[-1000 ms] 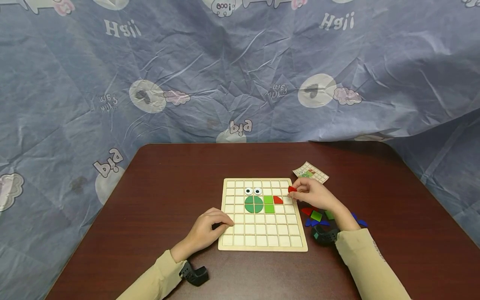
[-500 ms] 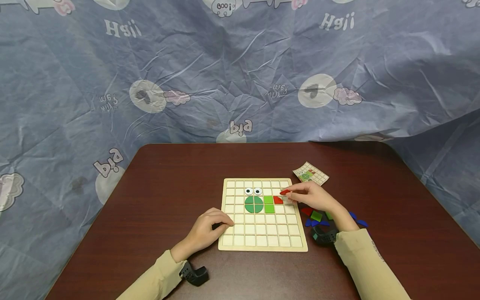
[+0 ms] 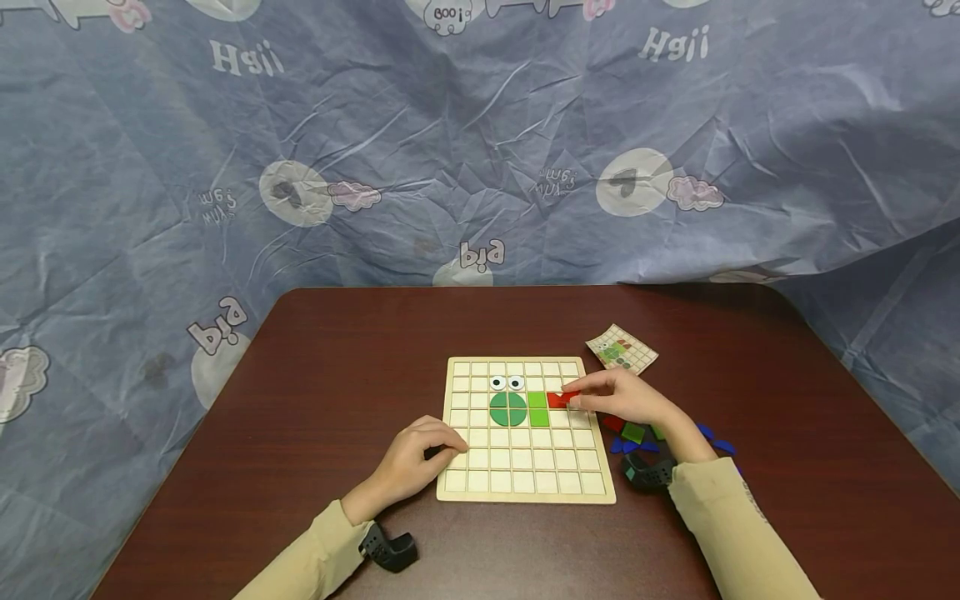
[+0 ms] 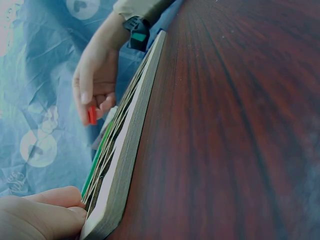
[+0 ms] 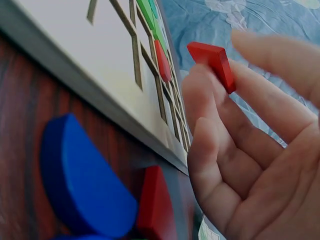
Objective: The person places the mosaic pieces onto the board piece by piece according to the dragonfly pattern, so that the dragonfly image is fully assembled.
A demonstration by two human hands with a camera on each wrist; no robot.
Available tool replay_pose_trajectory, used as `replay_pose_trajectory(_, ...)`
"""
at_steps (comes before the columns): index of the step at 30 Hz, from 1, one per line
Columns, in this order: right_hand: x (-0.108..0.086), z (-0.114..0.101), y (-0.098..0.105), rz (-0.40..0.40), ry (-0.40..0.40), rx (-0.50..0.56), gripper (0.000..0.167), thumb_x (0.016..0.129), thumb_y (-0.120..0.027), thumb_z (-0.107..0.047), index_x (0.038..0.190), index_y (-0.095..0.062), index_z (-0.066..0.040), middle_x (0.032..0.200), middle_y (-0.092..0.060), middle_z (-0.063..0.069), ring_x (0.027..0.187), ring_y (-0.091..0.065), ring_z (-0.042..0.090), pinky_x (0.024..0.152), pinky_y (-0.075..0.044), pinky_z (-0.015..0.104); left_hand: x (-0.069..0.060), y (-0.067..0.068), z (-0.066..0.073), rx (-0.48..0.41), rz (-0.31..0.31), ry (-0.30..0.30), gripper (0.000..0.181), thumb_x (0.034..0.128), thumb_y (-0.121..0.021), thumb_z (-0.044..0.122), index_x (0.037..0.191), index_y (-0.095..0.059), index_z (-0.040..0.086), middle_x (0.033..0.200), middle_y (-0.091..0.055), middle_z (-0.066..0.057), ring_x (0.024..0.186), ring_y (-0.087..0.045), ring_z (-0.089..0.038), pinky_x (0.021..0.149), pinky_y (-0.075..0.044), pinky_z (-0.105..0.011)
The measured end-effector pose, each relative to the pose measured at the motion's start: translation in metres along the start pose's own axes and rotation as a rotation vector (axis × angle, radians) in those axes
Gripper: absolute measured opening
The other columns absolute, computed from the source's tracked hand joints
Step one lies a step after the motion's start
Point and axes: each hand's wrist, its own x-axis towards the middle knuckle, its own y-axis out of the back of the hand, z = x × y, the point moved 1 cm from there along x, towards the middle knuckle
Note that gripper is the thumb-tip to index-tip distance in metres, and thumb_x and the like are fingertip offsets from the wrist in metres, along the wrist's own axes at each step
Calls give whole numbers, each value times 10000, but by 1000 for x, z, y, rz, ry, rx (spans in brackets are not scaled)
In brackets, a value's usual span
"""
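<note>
A pale gridded board [image 3: 522, 482] lies on the table, bearing two eye pieces [image 3: 506, 382], a green circle [image 3: 507, 409], two light green squares [image 3: 538, 408] and a red piece [image 3: 556, 401]. Above the cells just right of that piece, my right hand [image 3: 626, 396] pinches another red piece [image 5: 215, 60] between fingers and thumb; the right wrist view shows it raised off the board. My left hand [image 3: 416, 458] grips the board's left edge, fingertips on top, and the left wrist view shows these fingers [image 4: 55, 210] at the board's corner.
Loose blue [image 5: 85, 180], red [image 5: 156, 205] and green pieces [image 3: 633, 432] lie on the table beside the board's right edge, partly under the right forearm. A small patterned card [image 3: 633, 350] lies behind the right hand. A printed cloth [image 3: 480, 150] hangs behind the table.
My right hand has moved left and nearer me, carrying the red piece from the board's right edge to beside the placed red piece. The left hand has not moved.
</note>
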Motion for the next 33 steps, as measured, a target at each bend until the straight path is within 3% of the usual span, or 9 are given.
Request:
replay_pose_trajectory(8, 3, 2, -2, -12, 10, 59, 237, 897, -642, -140, 1096, -663, -13, 991, -687, 128, 865, -650, 224, 740, -539, 295, 0, 0, 1, 0, 2, -5, 157, 867, -655, 62, 917, -731, 191, 922, -674, 113, 914, -582, -99, 807, -491, -249)
replay_pose_trajectory(24, 4, -3, -8, -24, -53, 40, 197, 875, -660, -121, 1016, -667, 17, 865, -703, 107, 779, -671, 240, 706, -545, 303, 1, 1, 2, 3, 4, -9, 147, 868, -658, 66, 918, -731, 184, 925, -674, 104, 919, -581, -104, 812, -491, -246)
replay_pose_trajectory(29, 3, -9, -11, -10, -38, -14, 172, 859, -685, -108, 980, -675, 14, 884, -687, 103, 800, -646, 212, 691, -533, 276, 1, 1, 3, 3, 3, -8, 148, 866, -659, 61, 918, -730, 180, 926, -675, 96, 920, -580, -107, 814, -490, -241)
replay_pose_trajectory(33, 0, -27, -12, -14, -38, -34, 147, 857, -667, -43, 958, -655, 62, 870, -670, 150, 791, -631, 259, 677, -523, 274, 1, 2, 3, 7, 2, -8, 149, 864, -659, 57, 916, -730, 178, 924, -677, 94, 918, -581, -108, 813, -490, -242)
